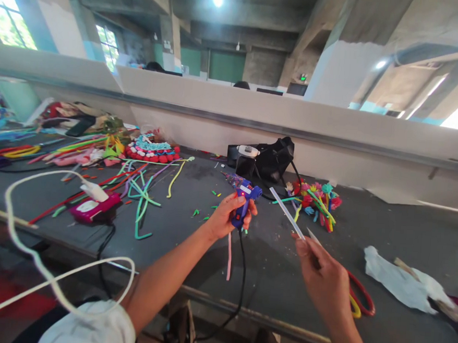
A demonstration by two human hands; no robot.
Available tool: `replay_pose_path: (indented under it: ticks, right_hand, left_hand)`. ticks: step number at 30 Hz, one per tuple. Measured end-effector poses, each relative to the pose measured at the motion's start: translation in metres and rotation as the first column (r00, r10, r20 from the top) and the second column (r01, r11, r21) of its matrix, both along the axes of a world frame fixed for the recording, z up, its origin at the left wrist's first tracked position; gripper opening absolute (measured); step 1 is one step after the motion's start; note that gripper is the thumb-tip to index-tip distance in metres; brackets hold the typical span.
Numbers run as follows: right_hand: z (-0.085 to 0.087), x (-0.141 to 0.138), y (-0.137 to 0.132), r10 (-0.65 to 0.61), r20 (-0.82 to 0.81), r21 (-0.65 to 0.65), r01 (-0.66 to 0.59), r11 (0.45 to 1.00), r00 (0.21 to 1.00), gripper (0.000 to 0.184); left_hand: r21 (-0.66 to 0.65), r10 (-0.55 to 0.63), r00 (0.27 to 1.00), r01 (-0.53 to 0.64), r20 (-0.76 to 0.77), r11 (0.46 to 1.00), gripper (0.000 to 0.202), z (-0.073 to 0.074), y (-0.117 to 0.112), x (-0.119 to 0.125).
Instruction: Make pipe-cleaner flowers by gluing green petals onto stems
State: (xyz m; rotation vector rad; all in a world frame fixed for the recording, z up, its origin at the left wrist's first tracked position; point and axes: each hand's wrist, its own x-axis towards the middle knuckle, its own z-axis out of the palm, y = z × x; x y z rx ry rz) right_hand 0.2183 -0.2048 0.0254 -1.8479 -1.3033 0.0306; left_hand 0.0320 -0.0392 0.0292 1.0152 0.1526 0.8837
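Observation:
My left hand (228, 213) is wrapped round a blue-purple hot glue gun (242, 206) with a small red light lit, and a black cord hangs from its grip. Between the fingers of my right hand (323, 275) is a translucent glue stick (286, 213), its free end pointing up and left towards the gun. Scissors with red and yellow handles (367, 296) show beside the right hand, a pointed blade tip emerging past the fingers; whether the hand also grips them I cannot tell. A pink pipe cleaner (229, 258) lies below the left hand.
Green bent pipe cleaners (142, 202) and a magenta power socket block (95, 209) with a white plug lie left. A pom-pom piece (152, 148), black bag (277, 156) and colourful pipe-cleaner bundle (321, 201) sit farther back. White plastic (394, 277) lies right. A white cable (27, 246) loops near left.

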Motion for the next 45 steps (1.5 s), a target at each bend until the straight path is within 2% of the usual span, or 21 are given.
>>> replay_pose_path:
  ticks: [3,6,13,18,22,31,37,41,45]
  right_hand:
    - [-0.006,0.003,-0.005,-0.032,0.113,-0.024,0.035,0.999,0.993,0.049]
    - [-0.009,0.003,-0.006,-0.011,0.172,-0.003,0.012,1.0,0.985,0.049]
    - [-0.004,-0.005,-0.006,0.015,0.275,0.023,-0.022,0.999,0.961,0.046]
    - [-0.002,-0.004,-0.008,0.015,0.288,0.004,-0.017,1.0,0.958,0.047]
    - [-0.003,0.0,-0.009,0.013,0.265,-0.062,0.003,0.998,0.964,0.046]
    - [-0.005,0.002,-0.009,0.05,0.175,-0.108,-0.031,0.994,0.983,0.045]
    - [-0.002,-0.001,-0.013,0.125,0.1,-0.06,-0.119,0.991,0.987,0.041]
    - [0.002,-0.003,-0.016,0.233,-0.096,-0.03,-0.236,0.971,0.968,0.041]
    - [0.002,-0.008,-0.016,0.295,-0.356,-0.025,-0.325,0.946,0.887,0.045]
  left_hand:
    - [0.006,0.008,1.0,-0.008,0.027,1.0,0.028,0.0,0.002,-0.001]
    - [-0.01,0.011,1.0,-0.011,0.024,1.0,0.027,-0.001,0.003,-0.001]
    - [-0.001,0.01,1.0,-0.01,0.012,1.0,0.03,-0.005,0.006,0.0]
    - [0.008,-0.008,1.0,0.008,0.01,1.0,0.03,-0.005,0.006,0.001]
    - [0.004,-0.028,0.999,0.028,-0.017,1.0,0.033,-0.001,0.005,-0.001]
    - [0.028,0.001,0.999,0.0,-0.052,1.0,0.032,-0.003,0.007,0.001]
    - [0.066,0.046,0.997,-0.042,-0.061,0.997,0.027,-0.003,0.009,-0.002]
    - [0.101,0.046,0.995,-0.037,-0.087,0.994,0.03,-0.002,0.007,-0.004]
    - [0.142,-0.002,0.991,0.022,-0.135,0.99,0.029,-0.005,0.003,0.0]
